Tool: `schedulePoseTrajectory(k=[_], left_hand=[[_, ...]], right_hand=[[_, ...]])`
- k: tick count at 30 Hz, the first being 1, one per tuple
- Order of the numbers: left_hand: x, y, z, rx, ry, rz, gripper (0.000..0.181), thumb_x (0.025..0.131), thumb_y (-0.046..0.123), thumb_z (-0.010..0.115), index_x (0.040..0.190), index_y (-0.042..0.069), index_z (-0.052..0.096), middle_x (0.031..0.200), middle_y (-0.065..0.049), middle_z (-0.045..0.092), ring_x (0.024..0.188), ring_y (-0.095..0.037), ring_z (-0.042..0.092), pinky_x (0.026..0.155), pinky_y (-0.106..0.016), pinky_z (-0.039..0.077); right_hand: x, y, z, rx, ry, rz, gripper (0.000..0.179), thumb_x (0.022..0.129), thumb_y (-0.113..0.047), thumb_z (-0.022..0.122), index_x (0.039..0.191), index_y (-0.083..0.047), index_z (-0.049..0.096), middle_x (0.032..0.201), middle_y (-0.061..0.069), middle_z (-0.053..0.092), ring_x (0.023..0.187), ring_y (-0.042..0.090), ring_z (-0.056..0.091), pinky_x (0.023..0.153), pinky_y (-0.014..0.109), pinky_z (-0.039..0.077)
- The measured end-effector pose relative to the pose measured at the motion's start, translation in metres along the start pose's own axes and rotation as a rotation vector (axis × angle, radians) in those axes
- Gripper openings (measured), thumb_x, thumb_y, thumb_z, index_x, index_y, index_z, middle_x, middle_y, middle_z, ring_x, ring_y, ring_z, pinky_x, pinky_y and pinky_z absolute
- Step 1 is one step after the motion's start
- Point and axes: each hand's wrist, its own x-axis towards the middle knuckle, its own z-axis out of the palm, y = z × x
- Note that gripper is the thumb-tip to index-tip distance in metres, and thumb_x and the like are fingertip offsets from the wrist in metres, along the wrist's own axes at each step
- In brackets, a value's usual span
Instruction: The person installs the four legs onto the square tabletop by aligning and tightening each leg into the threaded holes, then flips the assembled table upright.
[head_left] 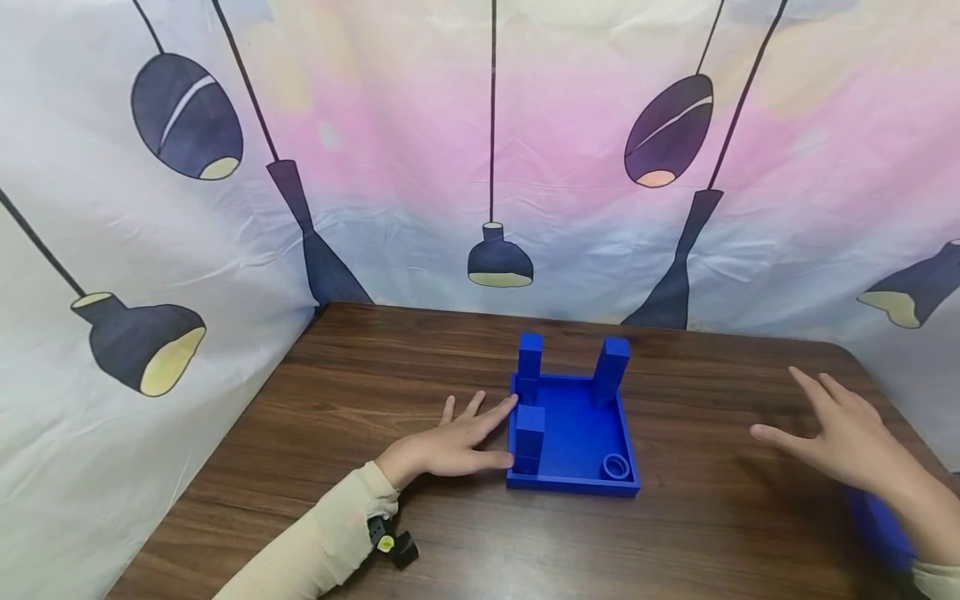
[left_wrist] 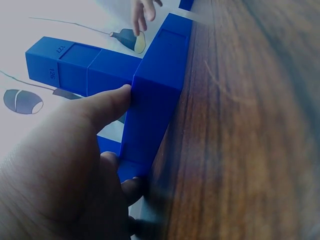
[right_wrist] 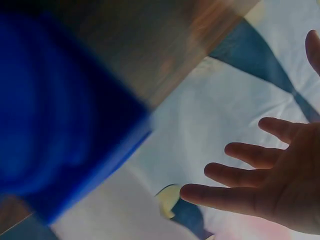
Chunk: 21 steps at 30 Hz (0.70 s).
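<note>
If pushing hard, the spread left hand [head_left: 450,444] is risking tipping the tall square blue plastic tower [head_left: 529,437] beside its thumb.

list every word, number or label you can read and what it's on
"127": on one side of the blue post, near its end, left wrist view
"126": on the adjoining side of the same post
No other text can be read; the blue box in the right wrist view is too blurred

left wrist view | blue post [left_wrist: 82,69] | "127" on one face | "126" on adjoining face
</note>
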Motion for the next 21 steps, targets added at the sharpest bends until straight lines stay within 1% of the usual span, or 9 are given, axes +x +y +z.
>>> schedulePoseTrajectory(k=[3, 6, 9, 13, 18, 21], left_hand=[[-0.001, 0.001, -0.002, -0.008, 0.005, 0.008, 0.096, 0.101, 0.075, 0.046, 0.172, 0.026, 0.005, 0.177, -0.001, 0.012, 0.16, -0.038, -0.014, 0.116, -0.068, -0.023], [0.0, 0.0, -0.003, -0.016, 0.017, 0.015, 0.096, 0.1, 0.076, 0.045, 0.172, 0.027, 0.005, 0.177, -0.001, 0.012, 0.16, -0.04, -0.014, 0.116, -0.069, -0.022], [0.0, -0.001, -0.003, -0.008, 0.017, 0.011, 0.095, 0.1, 0.076, 0.046, 0.172, 0.027, 0.006, 0.177, -0.001, 0.013, 0.161, -0.039, -0.013, 0.117, -0.068, -0.022], [0.001, -0.001, -0.002, 0.012, 0.001, -0.01, 0.092, 0.102, 0.073, 0.046, 0.172, 0.029, 0.005, 0.177, 0.002, 0.012, 0.161, -0.035, -0.014, 0.118, -0.068, -0.021], [0.001, -0.001, 0.0, 0.008, -0.002, -0.017, 0.091, 0.103, 0.071, 0.047, 0.172, 0.029, 0.004, 0.176, 0.004, 0.012, 0.161, -0.033, -0.014, 0.118, -0.067, -0.021], [0.003, -0.006, 0.002, 0.004, 0.012, -0.011, 0.093, 0.101, 0.074, 0.047, 0.171, 0.031, 0.003, 0.176, 0.006, 0.011, 0.161, -0.03, -0.015, 0.118, -0.064, -0.024]], right_hand=[[-0.004, 0.014, -0.001, -0.041, -0.021, 0.036, 0.119, 0.093, -0.059, 0.075, 0.159, 0.018, 0.012, 0.143, 0.063, 0.02, 0.123, 0.081, 0.026, 0.096, 0.089, 0.023], [-0.009, 0.025, -0.001, -0.071, -0.068, 0.089, 0.122, 0.094, -0.063, 0.071, 0.158, 0.019, 0.009, 0.142, 0.063, 0.018, 0.122, 0.082, 0.026, 0.093, 0.089, 0.027], [-0.016, 0.035, -0.001, -0.082, -0.142, 0.135, 0.123, 0.095, -0.066, 0.069, 0.155, 0.023, 0.008, 0.139, 0.065, 0.017, 0.119, 0.083, 0.026, 0.09, 0.089, 0.031], [-0.026, 0.044, 0.0, -0.08, -0.239, 0.152, 0.122, 0.096, -0.065, 0.068, 0.149, 0.029, 0.012, 0.132, 0.066, 0.02, 0.116, 0.082, 0.027, 0.088, 0.089, 0.033], [-0.034, 0.051, 0.004, -0.088, -0.294, 0.157, 0.119, 0.094, -0.061, 0.073, 0.145, 0.032, 0.019, 0.129, 0.061, 0.036, 0.115, 0.08, 0.032, 0.087, 0.085, 0.036], [-0.036, 0.051, 0.006, -0.099, -0.302, 0.129, 0.11, 0.091, -0.052, 0.08, 0.141, 0.031, 0.029, 0.125, 0.057, 0.046, 0.112, 0.078, 0.038, 0.087, 0.082, 0.04]])
